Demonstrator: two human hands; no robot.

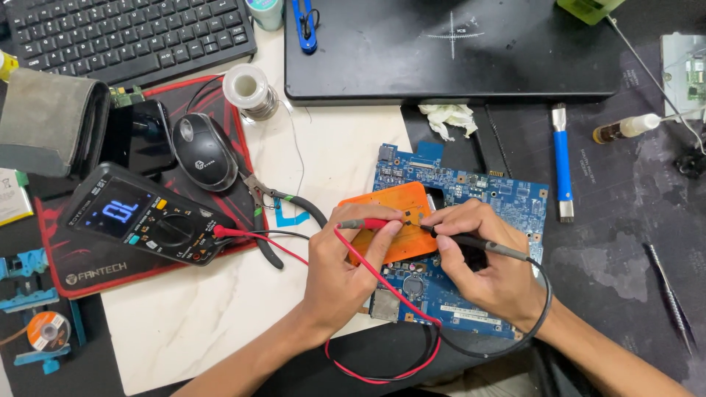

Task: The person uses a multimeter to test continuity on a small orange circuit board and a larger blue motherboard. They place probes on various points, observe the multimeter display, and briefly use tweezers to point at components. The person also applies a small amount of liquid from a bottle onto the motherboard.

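Right now your left hand (346,265) pinches the red probe (364,223) and your right hand (489,268) grips the black probe (478,245), both tips meeting on the orange patch of the blue circuit board (471,195) (centre frame); the multimeter (143,215) lies at left.

We cannot see the probe tips under our left hand (344,266) and right hand (482,259), which also cover part of the blue circuit board (507,197). The keyboard (125,33), far left, is cut off.
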